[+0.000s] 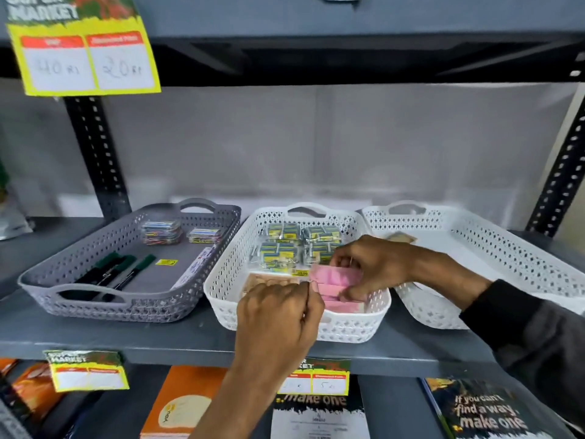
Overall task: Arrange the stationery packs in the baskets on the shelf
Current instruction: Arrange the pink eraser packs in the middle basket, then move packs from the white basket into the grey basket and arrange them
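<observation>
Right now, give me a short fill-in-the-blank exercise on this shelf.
1. Both hands work over the ____ basket of the three.
2. The right hand and left hand grip a ____ pack.
3. The green markers lie in the ____ basket.

Answers: middle; pink; grey

I see three baskets side by side on the shelf (95, 337). The left basket (47, 289) holds markers (110, 272) near its front and small boxes (162, 231) toward its back. The middle basket (221, 274) holds wrapped packs (281, 245) at its back and a flat pack (332, 280) at its front. My left hand (278, 315) is at that basket's front rim, my right hand (370, 264) over its right side, both touching the flat pack. The right basket (522, 264) sits just beside. Notebooks (177, 403) lie on the shelf below.
</observation>
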